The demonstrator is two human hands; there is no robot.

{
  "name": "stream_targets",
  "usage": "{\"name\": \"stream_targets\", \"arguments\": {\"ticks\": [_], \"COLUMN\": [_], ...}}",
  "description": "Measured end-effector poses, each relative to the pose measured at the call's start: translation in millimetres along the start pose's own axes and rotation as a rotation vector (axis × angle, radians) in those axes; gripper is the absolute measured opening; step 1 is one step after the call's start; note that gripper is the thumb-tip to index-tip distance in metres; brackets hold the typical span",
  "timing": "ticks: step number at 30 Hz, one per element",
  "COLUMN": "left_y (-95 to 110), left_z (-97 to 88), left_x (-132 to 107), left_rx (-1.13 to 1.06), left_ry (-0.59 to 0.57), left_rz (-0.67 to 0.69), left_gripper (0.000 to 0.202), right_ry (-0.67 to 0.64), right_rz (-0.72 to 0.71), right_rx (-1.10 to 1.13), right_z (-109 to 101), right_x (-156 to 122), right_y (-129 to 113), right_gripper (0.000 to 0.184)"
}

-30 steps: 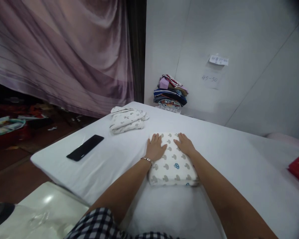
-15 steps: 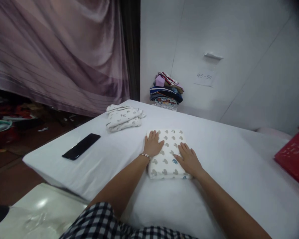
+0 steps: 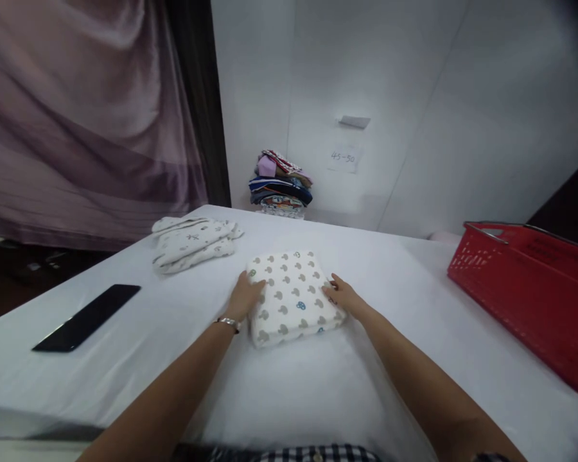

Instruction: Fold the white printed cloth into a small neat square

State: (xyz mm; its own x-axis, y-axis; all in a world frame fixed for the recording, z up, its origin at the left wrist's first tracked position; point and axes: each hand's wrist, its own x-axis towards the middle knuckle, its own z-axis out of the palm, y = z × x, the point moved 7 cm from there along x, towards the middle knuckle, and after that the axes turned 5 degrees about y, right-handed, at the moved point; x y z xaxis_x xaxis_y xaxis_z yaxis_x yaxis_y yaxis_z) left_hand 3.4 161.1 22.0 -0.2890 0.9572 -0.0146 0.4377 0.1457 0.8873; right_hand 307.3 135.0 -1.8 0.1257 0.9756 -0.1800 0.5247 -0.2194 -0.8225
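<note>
A folded white cloth with grey and blue prints (image 3: 291, 295) lies on the white table (image 3: 293, 398) in front of me. My left hand (image 3: 245, 298) grips its left edge, fingers curled against the side. My right hand (image 3: 343, 297) holds the right edge the same way. A bracelet circles my left wrist.
A second folded white garment (image 3: 192, 239) lies to the far left. A black phone (image 3: 87, 317) rests near the left edge. A stack of coloured clothes (image 3: 280, 186) stands against the back wall. A red basket (image 3: 530, 282) sits at the right.
Both hands slid off the top of the folded cloth to its left and right edges. My view swung right, bringing the red basket into sight.
</note>
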Motion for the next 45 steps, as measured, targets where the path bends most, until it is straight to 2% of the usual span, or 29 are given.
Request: {"name": "stream_targets", "arguments": {"ticks": [2, 4, 6, 8, 11, 13, 17, 19, 23, 26, 28, 30, 33, 36, 40, 43, 45], "left_y": [-3, -5, -5, -4, -1, 4, 20, 29, 55, 73, 82, 87, 90, 92, 103, 116, 124], "left_z": [-5.7, -7.2, -3.7, 0.0, 1.3, 2.7, 4.5, 6.3, 27.1, 53.1, 68.0, 78.5, 93.4, 107.4, 123.7, 135.1, 142.4], "left_x": [-4, -8, -15, -22, -29, -33, -42, -45, -57, -77, -95, -114, -141, -165, -189, -201, -206], "left_rx": [-0.062, -0.130, -0.221, -0.279, -0.307, -0.334, -0.345, -0.302, -0.361, -0.531, -0.610, -0.620, -0.637, -0.734, -0.853, -0.898, -0.888], "left_ry": [-0.011, -0.070, -0.191, -0.308, -0.377, -0.391, -0.348, -0.308, -0.330, -0.417, -0.465, -0.481, -0.540, -0.619, -0.709, -0.798, -0.869], "left_rz": [-0.104, -0.224, -0.346, -0.411, -0.406, -0.381, -0.334, -0.304, -0.209, -0.168, -0.126, -0.075, -0.059, -0.120, -0.164, -0.112, -0.063], "left_gripper": [0.061, 0.058, 0.049, 0.041, 0.042, 0.046, 0.054, 0.057, 0.058, 0.055, 0.051, 0.047, 0.050, 0.058, 0.064, 0.065, 0.070], "right_ry": [-0.018, -0.067, -0.135, -0.218, -0.321, -0.308, -0.196, -0.138, 0.042, 0.180, 0.235, 0.250, 0.218, 0.189, 0.316, 0.411, 0.415], "right_rz": [0.076, 0.159, 0.214, 0.247, 0.275, 0.244, 0.116, -0.036, -0.354, -0.509, -0.610, -0.656, -0.611, -0.609, -0.653, -0.621, -0.542], "right_rx": [0.172, 0.297, 0.356, 0.389, 0.453, 0.485, 0.469, 0.271, -0.494, -0.926, -1.054, -1.084, -1.033, -0.929, -0.938, -0.948, -0.908], "right_z": [-1, -1, 1, 5, 14, 14, -3, -18, -37, -33, -25, -21, -27, -39, -58, -77, -91], "right_x": [-2, -3, -3, -2, -2, 0, 0, -6, -32, -59, -79, -97, -116, -132, -154, -162, -162], "right_y": [0, -4, -10, -14, -16, -18, -35, -55, -103, -126, -131, -126, -102, -75, -52, -42, -36], "right_gripper": [0.084, 0.087, 0.079, 0.060, 0.041, 0.035, 0.047, 0.051, 0.056, 0.056, 0.053, 0.050, 0.050, 0.066, 0.081, 0.079, 0.075]}}
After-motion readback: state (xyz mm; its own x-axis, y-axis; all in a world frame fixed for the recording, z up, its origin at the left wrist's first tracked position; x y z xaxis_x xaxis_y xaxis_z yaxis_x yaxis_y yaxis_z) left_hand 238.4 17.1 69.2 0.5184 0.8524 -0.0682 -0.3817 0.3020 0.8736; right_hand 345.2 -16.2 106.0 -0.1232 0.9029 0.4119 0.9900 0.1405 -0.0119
